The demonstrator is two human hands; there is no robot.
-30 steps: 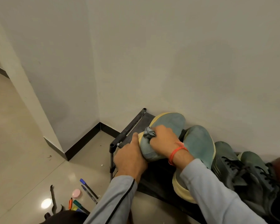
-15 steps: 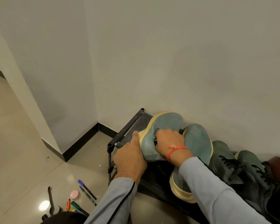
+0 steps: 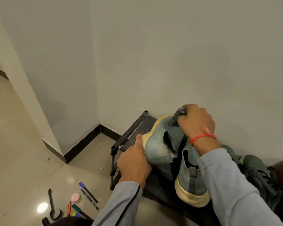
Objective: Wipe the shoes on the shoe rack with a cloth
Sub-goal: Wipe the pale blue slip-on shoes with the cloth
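Bare floor (image 3: 23,144) lies open across the left of the frame, and the wall corner above it is unblocked. At lower left, markers (image 3: 88,195), a pink cap (image 3: 75,197) and a black hook-shaped tool (image 3: 53,207) clutter the floor. The shoe rack (image 3: 131,128) fills the lower middle; its far left end is bare, while teal shoes (image 3: 163,141) and dark sneakers (image 3: 260,173) crowd rightward against the wall.

glossy tiled floor (image 3: 23,144), knit teal shoe (image 3: 160,144), matt wall (image 3: 186,54)
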